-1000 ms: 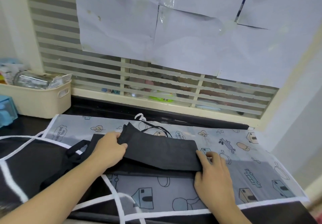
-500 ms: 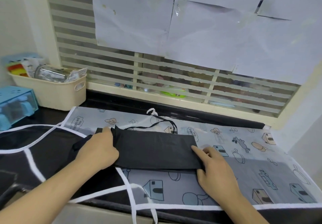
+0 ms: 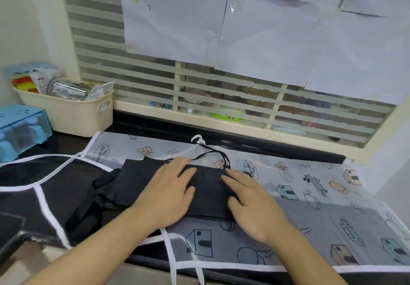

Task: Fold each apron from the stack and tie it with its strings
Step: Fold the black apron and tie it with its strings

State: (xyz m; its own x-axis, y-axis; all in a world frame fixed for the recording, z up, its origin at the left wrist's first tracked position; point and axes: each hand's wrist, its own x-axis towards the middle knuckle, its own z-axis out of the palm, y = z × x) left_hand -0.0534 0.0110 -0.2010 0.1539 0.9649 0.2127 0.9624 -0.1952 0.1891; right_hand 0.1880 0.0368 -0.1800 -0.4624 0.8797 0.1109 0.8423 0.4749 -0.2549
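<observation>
Both hands lie flat, palms down, on a folded black apron (image 3: 206, 192) that rests on the counter in front of a window. Fingers of the left hand (image 3: 168, 192) are straight and slightly spread, pressing the middle of the folded strip; the hand looks a little blurred. Just beside it, the right hand (image 3: 253, 202) presses the strip's right end, fingers straight and pointing up and to the left, thumb over the near edge. Neither hand curls round anything.

Left of the left hand, the apron's unfolded end bunches up, and wide black straps (image 3: 93, 200) trail from it toward the near counter edge. Beyond the fingertips of both hands, a thin black string (image 3: 218, 155) loops away from the strip's far edge, next to a small white loop (image 3: 198, 139).

Under the hands and the black apron lies a spread translucent apron (image 3: 315, 198) printed with small houses, leaves and the words "Happy and free", edged in white binding; it reaches well to the right of the right hand. Far to the left of the left hand stand a cream plastic basket (image 3: 75, 116) holding packets and a jar, and a blue plastic box (image 3: 21, 129).
</observation>
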